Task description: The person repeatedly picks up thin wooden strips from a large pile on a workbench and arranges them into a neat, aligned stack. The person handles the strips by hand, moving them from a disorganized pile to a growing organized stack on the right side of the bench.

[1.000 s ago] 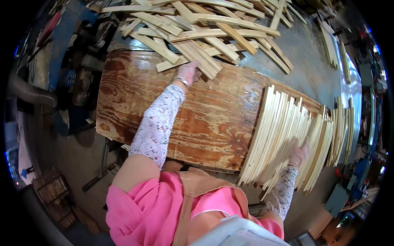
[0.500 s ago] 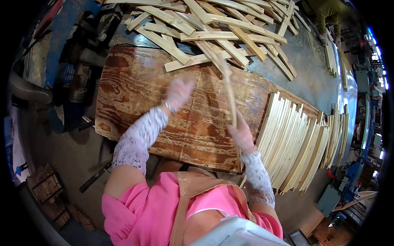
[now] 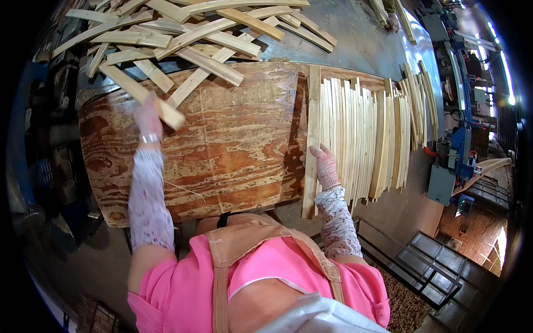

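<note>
My left hand, in a light glove and blurred by motion, is closed on a wooden slat at the near left of a loose pile. The slat's near end is lifted and smeared over the plywood tabletop. On the right, my right hand grips another wooden slat, held upright along the left side of a row of slats. Its fingers lie over the slat's face, and part of the thumb side is hidden. The row's slats stand closely side by side.
A criss-cross pile of slats covers the far left of the metal table. More slats lie beyond the row on the right. A thin splinter rests on the plywood. Another person's hand shows at the far right.
My right hand has brought its slat from a slanted position over the plywood to the row's left side. My left hand has reached to the pile and closed on a slat. The view has swung right.
</note>
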